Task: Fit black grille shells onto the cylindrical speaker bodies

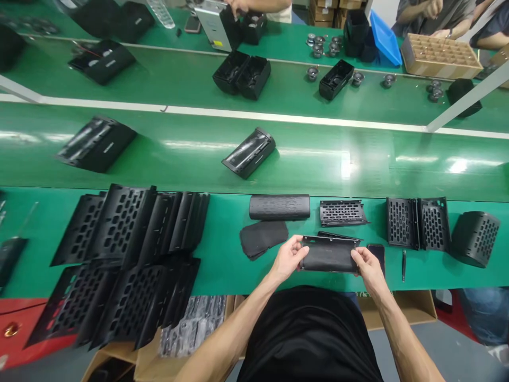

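Note:
Between both hands I hold a black curved speaker grille panel (329, 254) over the green bench, its inner side lined with dark sheet. My left hand (287, 260) pinches the panel's left end; my right hand (369, 268) grips its right end. Just behind it, another black part (338, 236) is partly hidden. A stack of dark mesh sheets (263, 237) lies left of my left hand. Farther back are a closed-faced black panel (279, 207) and a perforated grille panel (342, 212). A phone (376, 255) lies partly behind my right hand.
Many stacked grille panels (123, 228) fill the bench's left side, some overhanging its edge. At right stand grille panels (417, 223), a slim tool (404, 265) and a curved shell (475, 239). Speaker bodies (250, 153) sit on the green conveyor (183, 164). Co-workers' hands (240, 6) show beyond.

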The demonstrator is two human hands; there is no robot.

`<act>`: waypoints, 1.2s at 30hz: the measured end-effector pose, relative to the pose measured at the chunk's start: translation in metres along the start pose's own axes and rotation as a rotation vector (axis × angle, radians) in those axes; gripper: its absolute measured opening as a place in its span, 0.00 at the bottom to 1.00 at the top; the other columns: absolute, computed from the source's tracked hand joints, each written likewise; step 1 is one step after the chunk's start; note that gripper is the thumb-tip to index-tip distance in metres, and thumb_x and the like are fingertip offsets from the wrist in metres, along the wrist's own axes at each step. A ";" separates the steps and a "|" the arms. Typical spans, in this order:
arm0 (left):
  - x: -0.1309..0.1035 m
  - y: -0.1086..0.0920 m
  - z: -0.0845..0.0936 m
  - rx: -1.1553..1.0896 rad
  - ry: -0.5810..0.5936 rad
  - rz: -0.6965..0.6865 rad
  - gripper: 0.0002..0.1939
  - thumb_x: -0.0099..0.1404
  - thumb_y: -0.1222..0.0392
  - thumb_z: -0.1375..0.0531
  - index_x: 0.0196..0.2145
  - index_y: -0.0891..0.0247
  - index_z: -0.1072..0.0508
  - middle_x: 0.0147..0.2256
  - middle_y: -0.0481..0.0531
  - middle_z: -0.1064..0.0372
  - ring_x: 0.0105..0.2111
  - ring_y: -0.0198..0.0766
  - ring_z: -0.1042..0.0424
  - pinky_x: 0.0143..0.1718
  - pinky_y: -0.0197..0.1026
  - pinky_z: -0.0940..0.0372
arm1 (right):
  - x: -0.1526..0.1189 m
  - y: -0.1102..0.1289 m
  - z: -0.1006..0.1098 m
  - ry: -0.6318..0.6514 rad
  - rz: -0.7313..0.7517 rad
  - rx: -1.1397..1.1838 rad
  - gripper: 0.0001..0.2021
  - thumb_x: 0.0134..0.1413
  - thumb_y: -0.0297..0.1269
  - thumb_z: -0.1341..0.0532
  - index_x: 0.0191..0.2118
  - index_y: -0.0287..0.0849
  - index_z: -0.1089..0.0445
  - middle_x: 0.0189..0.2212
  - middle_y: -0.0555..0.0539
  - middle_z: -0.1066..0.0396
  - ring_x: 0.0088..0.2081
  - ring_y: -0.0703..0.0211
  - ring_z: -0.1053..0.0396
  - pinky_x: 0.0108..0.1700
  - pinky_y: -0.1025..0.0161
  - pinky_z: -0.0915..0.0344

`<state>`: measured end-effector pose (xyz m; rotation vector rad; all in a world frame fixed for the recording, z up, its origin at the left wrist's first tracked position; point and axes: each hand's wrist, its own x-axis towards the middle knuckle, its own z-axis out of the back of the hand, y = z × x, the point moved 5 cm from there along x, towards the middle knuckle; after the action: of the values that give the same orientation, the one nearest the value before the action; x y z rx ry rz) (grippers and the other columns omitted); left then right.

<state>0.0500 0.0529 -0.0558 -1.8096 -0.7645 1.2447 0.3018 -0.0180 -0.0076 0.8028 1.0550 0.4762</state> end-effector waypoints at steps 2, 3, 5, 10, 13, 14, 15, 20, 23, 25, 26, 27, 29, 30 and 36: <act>-0.002 -0.004 0.004 -0.029 -0.025 -0.019 0.21 0.61 0.42 0.35 0.41 0.61 0.31 0.25 0.40 0.43 0.22 0.30 0.41 0.25 0.34 0.44 | -0.002 0.004 -0.004 0.020 0.020 0.017 0.27 0.36 0.62 0.26 0.29 0.45 0.32 0.19 0.56 0.39 0.20 0.65 0.45 0.21 0.66 0.46; -0.004 -0.007 0.005 -0.037 -0.035 -0.031 0.21 0.61 0.42 0.35 0.41 0.62 0.30 0.25 0.40 0.42 0.23 0.30 0.41 0.26 0.34 0.44 | -0.003 0.005 -0.006 0.033 0.029 0.027 0.28 0.35 0.63 0.26 0.30 0.45 0.32 0.19 0.56 0.39 0.20 0.66 0.45 0.21 0.66 0.46; -0.007 -0.011 0.008 -0.055 -0.053 -0.052 0.20 0.61 0.42 0.34 0.39 0.62 0.29 0.25 0.41 0.41 0.24 0.31 0.40 0.28 0.34 0.43 | -0.005 0.008 -0.009 0.057 0.042 0.046 0.29 0.35 0.63 0.25 0.30 0.44 0.32 0.19 0.56 0.37 0.20 0.66 0.45 0.21 0.66 0.46; -0.013 -0.014 0.014 -0.128 -0.059 -0.070 0.21 0.60 0.43 0.32 0.39 0.62 0.28 0.25 0.41 0.41 0.26 0.31 0.41 0.29 0.34 0.43 | -0.011 0.015 -0.012 0.056 0.053 0.047 0.29 0.36 0.64 0.25 0.30 0.45 0.33 0.18 0.56 0.39 0.19 0.66 0.46 0.20 0.66 0.47; -0.015 -0.010 0.016 -0.160 -0.073 -0.086 0.21 0.60 0.43 0.32 0.40 0.63 0.28 0.26 0.42 0.40 0.27 0.31 0.40 0.31 0.34 0.43 | -0.013 0.019 -0.014 0.039 0.071 0.036 0.29 0.37 0.65 0.26 0.29 0.45 0.33 0.18 0.56 0.40 0.19 0.66 0.46 0.20 0.66 0.47; -0.015 -0.008 0.016 -0.169 -0.082 -0.088 0.22 0.60 0.43 0.31 0.40 0.63 0.27 0.26 0.42 0.39 0.27 0.31 0.40 0.32 0.34 0.42 | -0.014 0.019 -0.015 0.032 0.077 0.034 0.29 0.37 0.65 0.26 0.28 0.45 0.33 0.19 0.56 0.40 0.20 0.66 0.47 0.20 0.66 0.48; -0.015 -0.006 0.017 -0.181 -0.094 -0.086 0.22 0.60 0.43 0.31 0.40 0.64 0.27 0.27 0.43 0.38 0.28 0.32 0.39 0.32 0.35 0.42 | -0.015 0.020 -0.016 0.029 0.082 0.034 0.29 0.37 0.65 0.26 0.28 0.45 0.33 0.19 0.56 0.40 0.20 0.66 0.47 0.20 0.66 0.48; -0.014 -0.003 0.019 -0.237 -0.134 -0.065 0.25 0.58 0.41 0.30 0.41 0.64 0.27 0.30 0.46 0.33 0.30 0.33 0.36 0.33 0.35 0.40 | -0.016 0.022 -0.019 0.038 0.101 0.046 0.27 0.39 0.64 0.26 0.28 0.45 0.33 0.19 0.56 0.39 0.21 0.65 0.46 0.22 0.65 0.48; -0.015 -0.003 0.020 -0.244 -0.105 -0.066 0.25 0.58 0.41 0.30 0.42 0.64 0.26 0.29 0.45 0.34 0.29 0.33 0.37 0.32 0.35 0.40 | -0.016 0.023 -0.020 0.039 0.105 0.044 0.26 0.40 0.62 0.26 0.29 0.45 0.32 0.20 0.56 0.39 0.21 0.65 0.47 0.23 0.65 0.49; -0.015 -0.002 0.020 -0.256 -0.072 -0.052 0.25 0.58 0.41 0.29 0.43 0.63 0.27 0.28 0.44 0.36 0.26 0.32 0.38 0.29 0.35 0.41 | -0.016 0.024 -0.020 0.033 0.116 0.038 0.25 0.40 0.61 0.26 0.30 0.45 0.32 0.20 0.56 0.40 0.21 0.65 0.48 0.23 0.65 0.50; -0.015 -0.002 0.021 -0.260 -0.060 -0.049 0.26 0.58 0.41 0.29 0.44 0.62 0.27 0.29 0.44 0.37 0.26 0.32 0.38 0.28 0.35 0.41 | -0.016 0.025 -0.020 0.030 0.125 0.034 0.25 0.41 0.61 0.27 0.30 0.45 0.32 0.20 0.56 0.40 0.21 0.65 0.48 0.23 0.65 0.51; -0.015 -0.001 0.021 -0.263 -0.054 -0.052 0.26 0.58 0.42 0.29 0.44 0.62 0.27 0.29 0.44 0.37 0.26 0.32 0.38 0.28 0.35 0.41 | -0.016 0.026 -0.020 0.028 0.133 0.032 0.25 0.41 0.60 0.27 0.30 0.45 0.32 0.20 0.56 0.40 0.21 0.65 0.48 0.24 0.64 0.51; -0.015 -0.001 0.023 -0.258 -0.058 -0.080 0.26 0.58 0.42 0.29 0.45 0.63 0.27 0.31 0.45 0.36 0.28 0.32 0.36 0.30 0.36 0.39 | -0.016 0.028 -0.020 0.026 0.143 0.032 0.24 0.42 0.60 0.27 0.30 0.45 0.32 0.21 0.55 0.39 0.22 0.64 0.48 0.25 0.64 0.51; -0.015 -0.002 0.024 -0.250 -0.063 -0.097 0.25 0.59 0.43 0.29 0.45 0.63 0.27 0.31 0.46 0.36 0.29 0.33 0.36 0.32 0.36 0.39 | -0.016 0.029 -0.020 0.023 0.145 0.032 0.25 0.41 0.61 0.27 0.31 0.45 0.32 0.21 0.55 0.39 0.22 0.64 0.48 0.25 0.64 0.51; -0.019 -0.010 0.027 -0.234 -0.029 -0.141 0.24 0.60 0.45 0.30 0.48 0.63 0.25 0.35 0.50 0.30 0.35 0.38 0.32 0.39 0.39 0.36 | -0.018 0.034 -0.018 0.018 0.175 -0.021 0.24 0.47 0.62 0.30 0.32 0.45 0.30 0.23 0.54 0.39 0.24 0.63 0.49 0.26 0.63 0.50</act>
<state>0.0177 0.0501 -0.0442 -1.8883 -1.0723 1.1301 0.2785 -0.0023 0.0240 0.8775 0.9994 0.6435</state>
